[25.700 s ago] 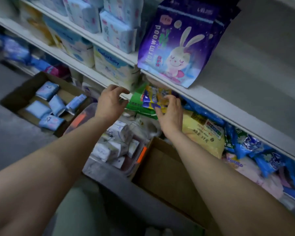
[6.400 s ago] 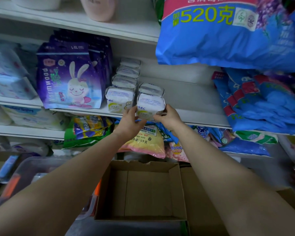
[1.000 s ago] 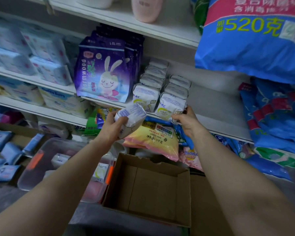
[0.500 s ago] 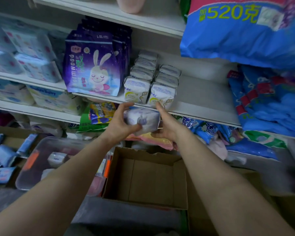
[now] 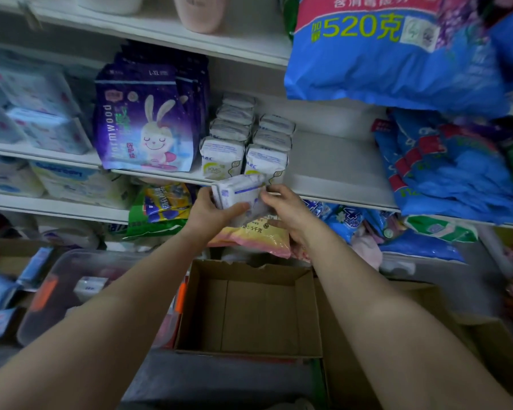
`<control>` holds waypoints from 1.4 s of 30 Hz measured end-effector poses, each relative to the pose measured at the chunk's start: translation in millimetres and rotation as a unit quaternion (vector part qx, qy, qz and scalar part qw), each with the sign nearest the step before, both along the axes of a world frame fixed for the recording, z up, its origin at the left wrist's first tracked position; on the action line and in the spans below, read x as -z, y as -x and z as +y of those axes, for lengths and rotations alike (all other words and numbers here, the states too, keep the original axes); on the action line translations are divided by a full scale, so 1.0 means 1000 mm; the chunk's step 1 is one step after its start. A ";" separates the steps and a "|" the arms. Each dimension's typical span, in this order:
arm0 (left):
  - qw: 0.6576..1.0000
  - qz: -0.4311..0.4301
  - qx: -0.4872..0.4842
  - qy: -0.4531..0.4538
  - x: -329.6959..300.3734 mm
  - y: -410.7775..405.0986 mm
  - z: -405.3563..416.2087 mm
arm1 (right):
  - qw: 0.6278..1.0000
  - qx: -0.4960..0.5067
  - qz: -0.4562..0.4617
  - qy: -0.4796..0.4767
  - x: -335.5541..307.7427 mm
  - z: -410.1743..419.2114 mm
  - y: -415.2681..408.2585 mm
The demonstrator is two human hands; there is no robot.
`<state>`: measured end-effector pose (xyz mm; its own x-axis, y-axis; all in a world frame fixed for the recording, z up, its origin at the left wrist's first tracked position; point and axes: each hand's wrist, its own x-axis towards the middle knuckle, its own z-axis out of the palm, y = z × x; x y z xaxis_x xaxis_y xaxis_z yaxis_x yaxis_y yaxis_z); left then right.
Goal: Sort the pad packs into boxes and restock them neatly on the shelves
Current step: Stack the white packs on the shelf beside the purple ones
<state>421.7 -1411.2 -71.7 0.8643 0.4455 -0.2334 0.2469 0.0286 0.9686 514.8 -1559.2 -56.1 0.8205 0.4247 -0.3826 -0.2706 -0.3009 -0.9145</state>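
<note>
A soft white plastic-wrapped pad pack (image 5: pixel 240 190) is gripped between the left hand (image 5: pixel 209 213) and right hand (image 5: pixel 285 210), just below the white shelf (image 5: pixel 335 179), where it is best stood upright, flush beside the two rows of white packs (image 5: pixel 245 143) directly above.

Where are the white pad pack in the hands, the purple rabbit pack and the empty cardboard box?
white pad pack (image 5: pixel 237 190): head view, on its top face.
purple rabbit pack (image 5: pixel 142 122): head view, on the front panel.
cardboard box (image 5: pixel 261 315): head view, on its bare floor.
</note>
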 end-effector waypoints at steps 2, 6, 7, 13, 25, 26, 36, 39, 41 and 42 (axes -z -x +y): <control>0.998 -0.031 0.012 -0.048 -0.002 0.000 -0.001 | 1.000 -0.002 0.006 -0.013 -0.003 0.003 0.003; 0.996 -0.054 0.066 0.036 -0.015 -0.002 -0.003 | 0.982 -0.002 0.129 -0.141 -0.006 0.007 0.004; 0.995 -0.050 0.066 0.058 -0.016 -0.004 -0.002 | 0.974 -0.004 0.148 -0.170 -0.007 0.006 0.004; 0.961 0.066 0.126 0.237 -0.014 -0.001 0.006 | 0.947 0.020 0.207 -0.247 -0.012 0.002 -0.002; 0.995 -0.024 0.033 0.097 -0.012 -0.004 0.012 | 0.998 -0.058 0.011 -0.036 -0.010 0.002 -0.004; 0.996 -0.028 0.037 0.078 -0.013 -0.006 0.014 | 0.997 -0.066 -0.004 -0.027 -0.010 0.001 -0.005; 0.954 -0.026 0.180 -0.238 -0.024 -0.025 0.020 | 0.990 -0.124 -0.058 0.043 -0.005 -0.010 -0.018; 0.986 -0.043 0.149 -0.060 -0.019 -0.025 0.019 | 0.997 -0.071 -0.001 0.001 0.003 -0.012 -0.022; 0.991 -0.057 0.104 0.056 -0.014 -0.023 0.018 | 0.995 -0.096 0.025 0.020 0.002 -0.013 -0.018; 0.990 -0.053 0.090 0.092 -0.010 -0.023 0.018 | 0.993 -0.108 0.034 0.034 0.003 -0.014 -0.016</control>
